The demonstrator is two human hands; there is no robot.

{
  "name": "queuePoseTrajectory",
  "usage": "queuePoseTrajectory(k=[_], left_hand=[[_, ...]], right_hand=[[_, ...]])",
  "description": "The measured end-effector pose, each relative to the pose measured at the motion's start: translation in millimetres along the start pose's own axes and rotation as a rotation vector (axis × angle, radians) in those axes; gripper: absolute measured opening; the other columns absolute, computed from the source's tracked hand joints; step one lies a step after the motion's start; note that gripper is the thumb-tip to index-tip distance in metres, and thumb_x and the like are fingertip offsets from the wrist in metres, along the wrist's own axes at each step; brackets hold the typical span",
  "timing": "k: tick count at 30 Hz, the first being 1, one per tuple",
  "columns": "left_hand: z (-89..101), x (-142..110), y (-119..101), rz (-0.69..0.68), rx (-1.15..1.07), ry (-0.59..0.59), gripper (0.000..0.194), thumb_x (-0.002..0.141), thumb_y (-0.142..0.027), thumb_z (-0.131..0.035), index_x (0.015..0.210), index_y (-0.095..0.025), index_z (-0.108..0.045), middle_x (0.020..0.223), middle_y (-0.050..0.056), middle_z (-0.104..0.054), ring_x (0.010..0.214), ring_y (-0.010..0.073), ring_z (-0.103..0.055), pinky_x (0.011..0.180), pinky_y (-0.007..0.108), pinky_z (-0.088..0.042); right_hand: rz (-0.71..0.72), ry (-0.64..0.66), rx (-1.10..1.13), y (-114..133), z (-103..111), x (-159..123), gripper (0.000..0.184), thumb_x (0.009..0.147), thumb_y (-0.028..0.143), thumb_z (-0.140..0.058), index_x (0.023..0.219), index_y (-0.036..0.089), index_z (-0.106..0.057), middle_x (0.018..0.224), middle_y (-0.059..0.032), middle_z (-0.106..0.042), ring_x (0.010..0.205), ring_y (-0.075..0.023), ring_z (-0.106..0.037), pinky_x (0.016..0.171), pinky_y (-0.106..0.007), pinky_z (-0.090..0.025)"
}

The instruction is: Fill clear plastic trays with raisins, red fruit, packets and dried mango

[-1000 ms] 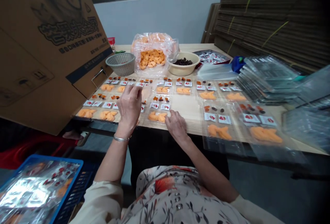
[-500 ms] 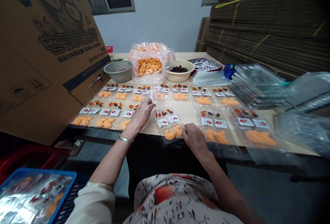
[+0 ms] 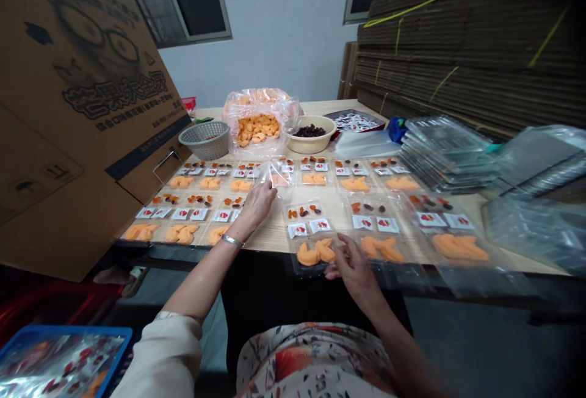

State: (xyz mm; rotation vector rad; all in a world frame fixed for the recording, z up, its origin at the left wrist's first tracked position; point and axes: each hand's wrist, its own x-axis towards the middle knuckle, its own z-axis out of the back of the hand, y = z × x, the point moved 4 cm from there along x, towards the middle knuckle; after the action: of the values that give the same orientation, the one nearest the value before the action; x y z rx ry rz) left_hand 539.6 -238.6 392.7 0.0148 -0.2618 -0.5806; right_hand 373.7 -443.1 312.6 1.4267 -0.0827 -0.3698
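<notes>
A clear plastic clamshell tray [image 3: 307, 227] with orange fruit slices, small sachets and dried bits lies at the table's near edge. My right hand [image 3: 351, 267] pinches its near right corner. My left hand [image 3: 257, 204] pinches the raised clear lid [image 3: 277, 175] of that tray at its far left. Rows of similar filled trays [image 3: 192, 199] lie to the left, and more filled trays [image 3: 403, 218] lie to the right.
A big cardboard box [image 3: 68, 105] leans at the left. At the table's back stand a grey basket [image 3: 205, 139], a bag of orange slices [image 3: 257, 124], a bowl of dark pieces [image 3: 311, 132] and a sachet tray [image 3: 357, 122]. Stacked empty clamshells [image 3: 446, 148] sit right. A blue crate [image 3: 55, 358] is below left.
My hands pulled one filled tray out of the row toward the table's near edge. My left hand went from the left rows to the tray's lid and lifted it.
</notes>
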Motion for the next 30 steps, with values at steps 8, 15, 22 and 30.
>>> queuePoseTrajectory(k=[8,15,22,30], left_hand=[[-14.3,10,-7,0.026,-0.064,-0.028,0.030,0.097,-0.014,-0.034,0.095,-0.012,-0.064,0.092,0.013,-0.063,0.079,0.0209,-0.059,0.071,0.031,-0.041],[-13.3,20,-35,0.012,-0.126,-0.103,0.030,0.098,-0.018,-0.034,0.096,-0.014,-0.063,0.091,0.011,-0.063,0.075,0.0193,-0.058,0.066,0.030,-0.040],[-18.8,23,-63,-0.023,-0.161,-0.146,0.027,0.098,-0.019,-0.036,0.098,-0.015,-0.063,0.092,0.011,-0.064,0.077,0.0177,-0.059,0.065,0.028,-0.040],[-28.5,27,-79,-0.124,-0.192,-0.115,0.026,0.099,-0.021,-0.040,0.097,-0.015,-0.065,0.090,0.009,-0.064,0.082,0.0191,-0.060,0.067,0.028,-0.042]], right_hand=[[0.041,-0.112,0.178,15,24,-31,0.075,0.073,0.065,-0.067,0.129,0.015,-0.052,0.082,-0.0015,-0.065,0.053,-0.0185,-0.068,0.052,-0.034,-0.062],[0.095,-0.154,0.151,8,29,-34,0.066,0.081,0.060,-0.062,0.131,0.018,-0.052,0.099,-0.0064,-0.064,0.053,-0.0157,-0.067,0.054,-0.034,-0.063],[0.125,-0.148,0.132,-5,34,-35,0.054,0.088,0.050,-0.057,0.134,0.022,-0.050,0.108,-0.0092,-0.065,0.059,-0.0171,-0.068,0.060,-0.036,-0.063],[0.143,-0.211,0.073,-4,45,-29,0.052,0.088,0.049,-0.054,0.131,0.020,-0.050,0.106,-0.0095,-0.065,0.056,-0.0166,-0.067,0.060,-0.036,-0.063]])
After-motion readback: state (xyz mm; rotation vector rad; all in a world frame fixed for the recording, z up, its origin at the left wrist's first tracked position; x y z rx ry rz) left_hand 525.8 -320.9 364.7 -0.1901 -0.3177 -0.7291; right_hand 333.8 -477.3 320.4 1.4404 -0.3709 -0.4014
